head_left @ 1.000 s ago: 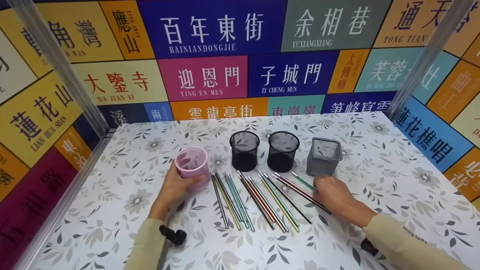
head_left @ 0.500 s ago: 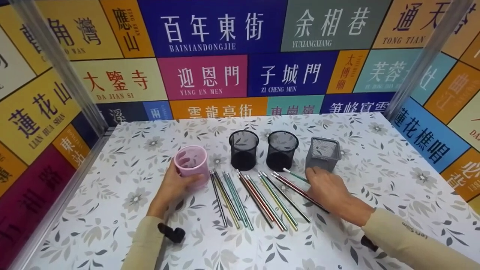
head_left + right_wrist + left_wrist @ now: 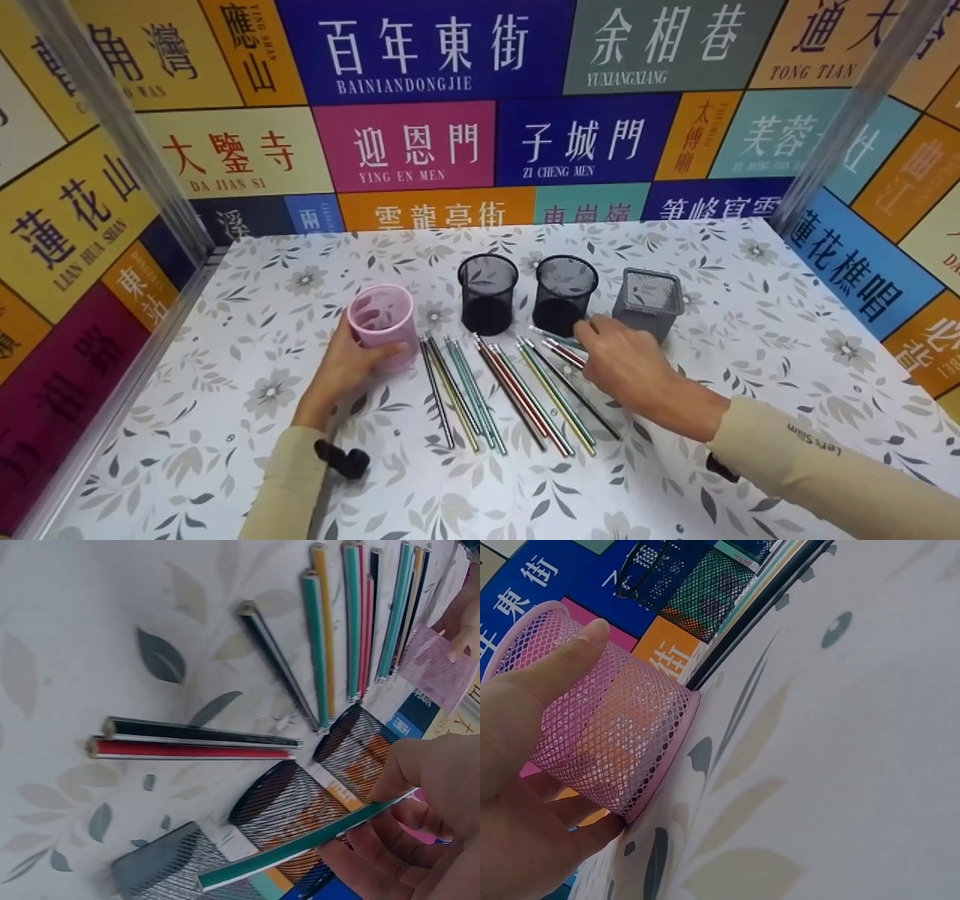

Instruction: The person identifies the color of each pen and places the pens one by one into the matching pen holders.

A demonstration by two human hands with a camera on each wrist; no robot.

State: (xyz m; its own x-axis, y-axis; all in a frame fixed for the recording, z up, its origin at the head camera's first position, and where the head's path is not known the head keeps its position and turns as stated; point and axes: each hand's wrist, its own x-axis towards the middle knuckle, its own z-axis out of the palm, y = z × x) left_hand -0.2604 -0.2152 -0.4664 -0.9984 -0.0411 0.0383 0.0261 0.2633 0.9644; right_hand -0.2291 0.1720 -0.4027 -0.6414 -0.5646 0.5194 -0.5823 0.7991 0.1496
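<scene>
My left hand [image 3: 341, 371] grips a pink mesh pencil cup [image 3: 401, 337], which stands upright on the table; the left wrist view shows the thumb along the wall of the cup [image 3: 622, 727]. In the right wrist view, my right hand [image 3: 427, 817] pinches a green pencil [image 3: 277, 851] between thumb and fingers, above the table. The head view puts my right hand [image 3: 630, 367] in front of the grey square mesh cup [image 3: 649, 322] and the right-hand black mesh cup [image 3: 561, 315]. Part of a red pencil [image 3: 562, 352] shows beside its fingers.
Several pencils [image 3: 525, 397] lie in loose groups on the flower-patterned table [image 3: 420, 502]. Another black mesh cup [image 3: 487, 315] stands behind them. Panels with large lettering [image 3: 405, 142] rise behind the table.
My right hand has moved left with the green pencil, from in front of the grey cup towards the right-hand black cup. My left hand stays on the pink cup.
</scene>
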